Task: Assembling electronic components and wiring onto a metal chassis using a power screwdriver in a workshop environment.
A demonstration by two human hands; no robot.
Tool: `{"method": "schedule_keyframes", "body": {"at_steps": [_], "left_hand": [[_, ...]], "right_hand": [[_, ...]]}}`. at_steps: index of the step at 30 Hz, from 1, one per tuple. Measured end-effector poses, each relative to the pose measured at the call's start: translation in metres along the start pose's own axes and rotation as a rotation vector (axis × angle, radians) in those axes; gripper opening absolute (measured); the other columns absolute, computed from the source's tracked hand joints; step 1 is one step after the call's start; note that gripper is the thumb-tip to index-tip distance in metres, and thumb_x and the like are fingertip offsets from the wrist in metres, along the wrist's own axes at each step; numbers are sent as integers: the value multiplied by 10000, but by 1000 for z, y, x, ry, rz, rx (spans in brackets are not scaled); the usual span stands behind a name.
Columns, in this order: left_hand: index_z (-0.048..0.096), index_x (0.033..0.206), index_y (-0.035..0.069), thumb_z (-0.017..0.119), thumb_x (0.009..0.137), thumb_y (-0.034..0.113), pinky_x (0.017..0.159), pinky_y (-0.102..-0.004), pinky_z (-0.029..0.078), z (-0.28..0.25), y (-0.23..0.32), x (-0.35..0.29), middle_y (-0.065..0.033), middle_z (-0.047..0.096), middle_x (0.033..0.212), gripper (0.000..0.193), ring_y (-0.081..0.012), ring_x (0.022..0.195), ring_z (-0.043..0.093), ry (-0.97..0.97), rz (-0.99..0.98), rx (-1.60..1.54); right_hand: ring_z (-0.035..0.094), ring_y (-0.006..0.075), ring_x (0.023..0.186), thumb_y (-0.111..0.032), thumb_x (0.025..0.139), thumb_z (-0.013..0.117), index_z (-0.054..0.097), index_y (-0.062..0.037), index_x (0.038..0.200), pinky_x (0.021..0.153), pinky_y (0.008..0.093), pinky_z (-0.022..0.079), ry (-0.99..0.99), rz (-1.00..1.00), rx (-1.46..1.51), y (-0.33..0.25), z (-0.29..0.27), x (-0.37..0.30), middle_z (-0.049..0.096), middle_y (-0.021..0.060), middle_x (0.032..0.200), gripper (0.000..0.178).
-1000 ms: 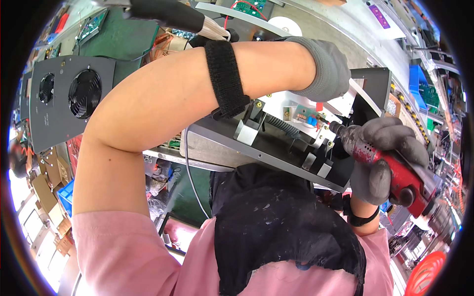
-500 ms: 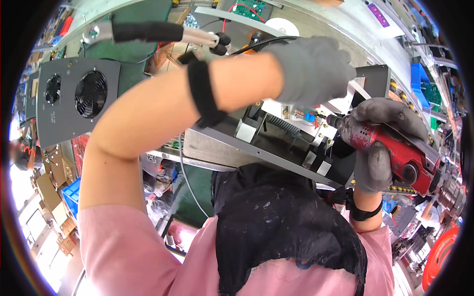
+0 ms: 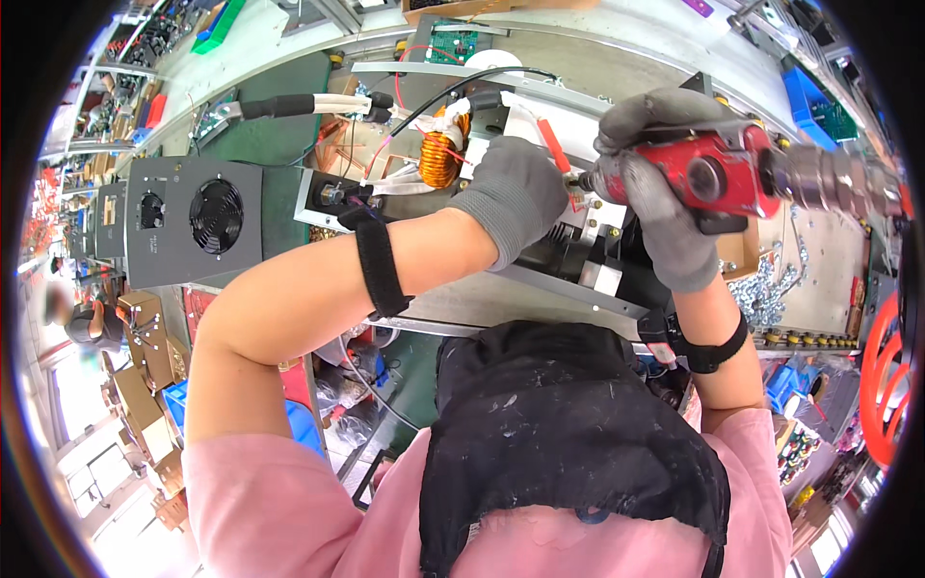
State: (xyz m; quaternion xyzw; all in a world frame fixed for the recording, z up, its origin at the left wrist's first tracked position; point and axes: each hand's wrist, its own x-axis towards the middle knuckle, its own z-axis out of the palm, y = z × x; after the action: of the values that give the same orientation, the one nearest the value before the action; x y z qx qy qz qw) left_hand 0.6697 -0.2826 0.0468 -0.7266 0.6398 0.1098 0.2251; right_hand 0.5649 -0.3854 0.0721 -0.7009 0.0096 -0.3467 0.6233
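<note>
My right hand, in a grey glove, grips a red air-powered driver lying nearly level, its tip pointing left. The tip meets the work close to my left fingers. My left hand, also gloved, is curled down over the parts inside an open metal chassis; whatever its fingers pinch is hidden. A white lead with a red sleeve rises beside those fingers. Left of them sits a copper-wound ring coil. Black blocks with a silver metal bracket stand near the chassis's front rim.
A grey panel with two black fans stands at the left. Thick black-sleeved cables stretch past the chassis's left end. Loose screws lie to the right of the chassis. A green circuit board and a blue bin are farther back.
My left hand has drawn back leftward and down into the chassis. My right hand has raised the driver up and left, beside the left fingers. The coil and red-sleeved lead have come into view.
</note>
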Motion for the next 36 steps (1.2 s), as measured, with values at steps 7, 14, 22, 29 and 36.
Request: {"method": "schedule_keyframes", "body": {"at_steps": [7, 14, 22, 29, 36], "left_hand": [[704, 840, 129, 669, 730, 202, 641, -343, 481, -14, 11, -3, -22, 669, 835, 136, -200, 800, 653, -48, -48, -162], [649, 1029, 144, 494, 834, 562, 742, -399, 491, -68, -6, 47, -78, 612, 947, 487, -269, 919, 606, 393, -233, -277], [608, 1060, 73, 476, 826, 585, 813, -345, 398, -60, 45, 135, -101, 541, 1092, 578, -218, 1013, 521, 531, 43, -77], [628, 978, 106, 457, 866, 522, 738, -347, 418, -71, 70, 195, -74, 601, 924, 464, -212, 888, 568, 594, 123, -63], [637, 935, 120, 561, 778, 501, 788, -386, 457, -106, 92, 160, -109, 596, 917, 419, -286, 909, 590, 607, 156, -264]], "right_hand": [[600, 141, 835, 72, 750, 570, 513, 4, 1072, 707, 279, 516, 19, -79, 61, 8, -10, -2, 616, 103, 936, 333], [601, 177, 867, 24, 756, 568, 484, -23, 1110, 705, 307, 532, 164, 6, 149, -6, -72, -20, 600, 126, 980, 367], [598, 186, 875, 0, 749, 576, 477, -22, 1115, 761, 340, 518, 262, 21, 87, -3, -137, -33, 600, 122, 973, 380], [576, 151, 876, 69, 749, 565, 471, -39, 1111, 722, 291, 505, 176, -29, 95, -8, -175, -39, 598, 104, 981, 389], [573, 119, 715, 61, 753, 574, 499, -28, 1085, 562, 249, 486, 306, 44, 83, -22, -199, -49, 614, 93, 912, 352]]}}
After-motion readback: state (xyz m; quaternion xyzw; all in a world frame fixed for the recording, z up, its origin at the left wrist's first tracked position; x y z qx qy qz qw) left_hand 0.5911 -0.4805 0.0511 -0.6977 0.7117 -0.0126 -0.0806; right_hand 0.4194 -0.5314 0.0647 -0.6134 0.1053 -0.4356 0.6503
